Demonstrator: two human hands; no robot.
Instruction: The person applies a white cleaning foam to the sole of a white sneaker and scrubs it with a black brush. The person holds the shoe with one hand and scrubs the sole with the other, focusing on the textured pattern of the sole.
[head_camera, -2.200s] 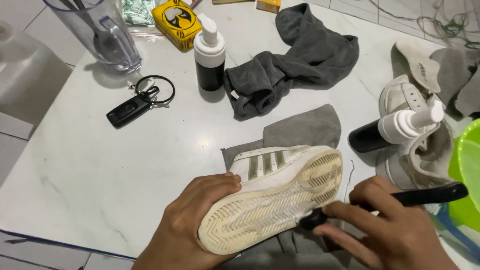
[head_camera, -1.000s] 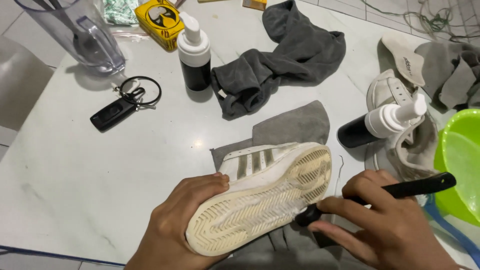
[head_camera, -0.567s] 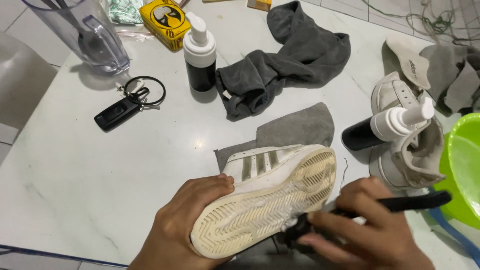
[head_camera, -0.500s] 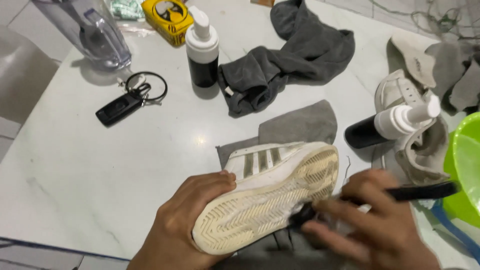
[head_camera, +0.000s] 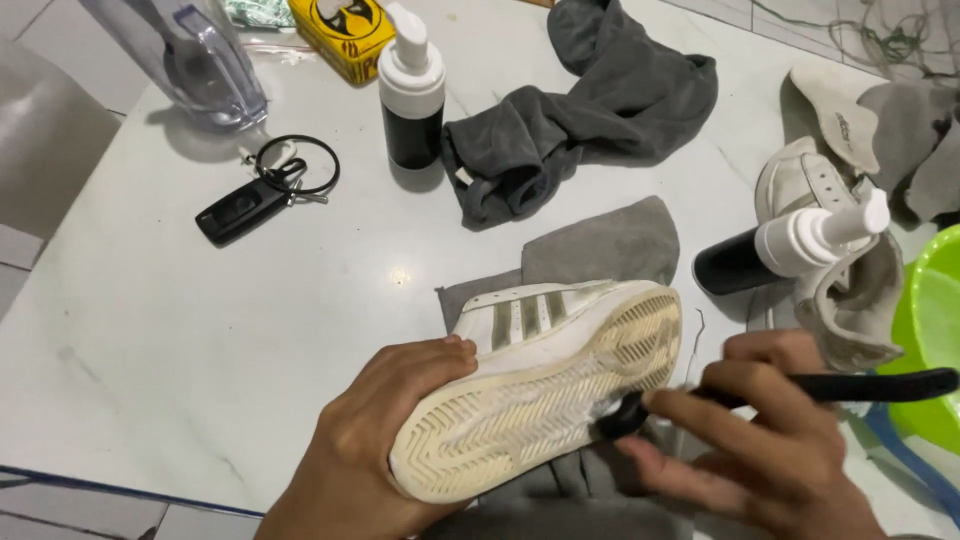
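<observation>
A key fob lies far left on the table. The shoe, sole up over a grey cloth, is gripped by the left hand. The brush, clenched in the right hand, is pressed against the sole.

Only the person's two hands and a short stretch of each wrist show, both at the near edge of the scene. The left hand is bare: no glove, no ring, no watch or band at the wrist, and no sleeve reaches into view. Its fingernails are short and plain, with a pale nail showing at the tip of the farthest finger. The right hand, near and to the right, is likewise bare, without glove, ring or bracelet, and its wrist runs out of view at the near edge with no cuff showing. Its outlines are slightly blurred.
</observation>
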